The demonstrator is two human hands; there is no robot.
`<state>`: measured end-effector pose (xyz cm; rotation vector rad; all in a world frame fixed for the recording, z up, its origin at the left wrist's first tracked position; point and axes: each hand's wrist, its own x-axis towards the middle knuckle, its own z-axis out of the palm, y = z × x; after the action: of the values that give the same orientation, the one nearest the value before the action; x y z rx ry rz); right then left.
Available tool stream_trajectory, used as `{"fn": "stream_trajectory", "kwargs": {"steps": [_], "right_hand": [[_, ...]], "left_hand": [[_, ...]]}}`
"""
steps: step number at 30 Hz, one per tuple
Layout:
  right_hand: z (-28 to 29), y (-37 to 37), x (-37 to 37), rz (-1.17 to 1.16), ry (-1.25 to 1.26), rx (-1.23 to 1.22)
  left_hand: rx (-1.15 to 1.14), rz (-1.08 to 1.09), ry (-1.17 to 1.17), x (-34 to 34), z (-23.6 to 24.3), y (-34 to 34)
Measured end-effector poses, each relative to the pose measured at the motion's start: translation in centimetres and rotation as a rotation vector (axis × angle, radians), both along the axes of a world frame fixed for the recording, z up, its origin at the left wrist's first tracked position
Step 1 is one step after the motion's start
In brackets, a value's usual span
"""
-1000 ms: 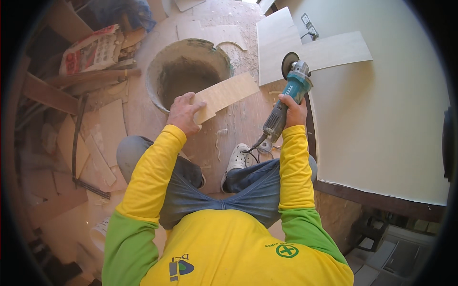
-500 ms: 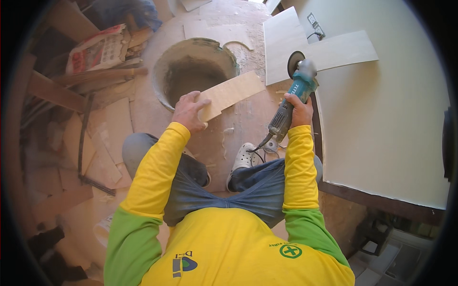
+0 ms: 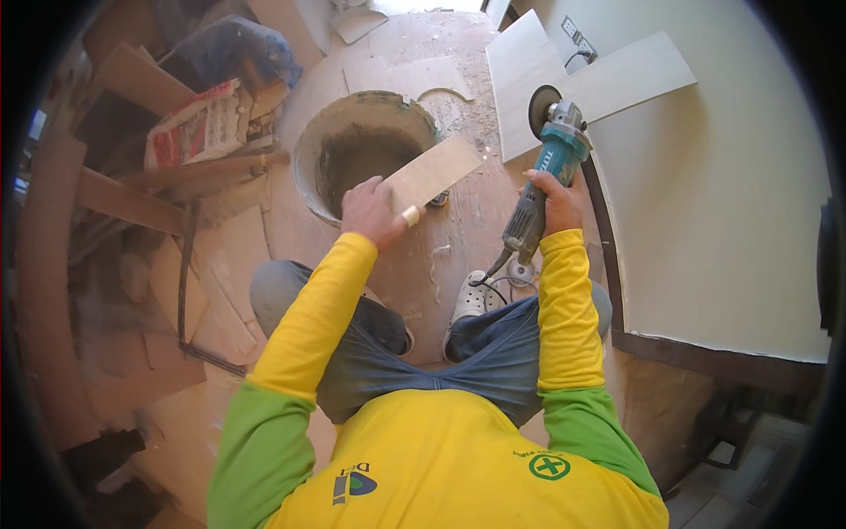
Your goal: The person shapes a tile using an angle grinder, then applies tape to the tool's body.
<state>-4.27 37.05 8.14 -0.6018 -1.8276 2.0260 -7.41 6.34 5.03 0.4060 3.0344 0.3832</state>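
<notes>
My left hand (image 3: pixel 374 212) is closed on one end of a pale, flat strip of tile (image 3: pixel 435 173). White wrapping covers a fingertip of that hand. The strip slants up to the right, partly across the rim of a round, dirt-crusted bucket (image 3: pixel 319 123). Wrapped around the body of a teal and grey angle grinder (image 3: pixel 557 155), my right hand (image 3: pixel 560 201) keeps it upright, disc end away from me. The grinder's dark round disc (image 3: pixel 544 110) is left of its head, apart from the strip. Whether the disc spins I cannot tell.
Two pale panels (image 3: pixel 630 75) lean by the wall (image 3: pixel 705 203) on my right, near a socket (image 3: pixel 577 40). The grinder's cord (image 3: pixel 498 267) runs down near my white shoe (image 3: pixel 470 300). At left are a torn sack (image 3: pixel 198 128), boards (image 3: pixel 132 203) and loose tile pieces (image 3: pixel 238 251).
My left hand has turned the strip, which now looks narrower and more tilted. A small dark and orange thing shows beneath it. The grinder stays in my right hand, and the whole view has shifted slightly.
</notes>
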Motion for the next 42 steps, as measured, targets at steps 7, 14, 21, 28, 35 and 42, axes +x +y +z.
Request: {"fn": "stream_trajectory", "kwargs": {"steps": [7, 14, 21, 28, 35, 42], "right_hand": [[-0.1, 0.3, 0.0, -0.006, 0.033, 0.007], [1.0, 0.2, 0.6, -0.006, 0.055, -0.052], [1.3, 0.3, 0.7, 0.0, 0.022, -0.08], [0.6, 0.3, 0.4, -0.011, 0.099, -0.07], [1.3, 0.0, 0.9, -0.001, 0.101, -0.057], [1.5, -0.6, 0.6, 0.062, 0.116, -0.015]], "left_hand": [[0.203, 0.065, -0.317, -8.7, 0.1, 4.6], [0.74, 0.158, -0.708, -8.5, 1.6, 1.1], [1.948, 0.541, -0.46, -2.2, -0.3, -0.4], [2.224, 1.017, -0.354, 0.7, -3.0, 4.6], [2.003, 0.998, -0.593, 3.0, -2.7, 4.5], [1.78, 0.977, -0.872, 4.1, -3.1, 2.6]]}}
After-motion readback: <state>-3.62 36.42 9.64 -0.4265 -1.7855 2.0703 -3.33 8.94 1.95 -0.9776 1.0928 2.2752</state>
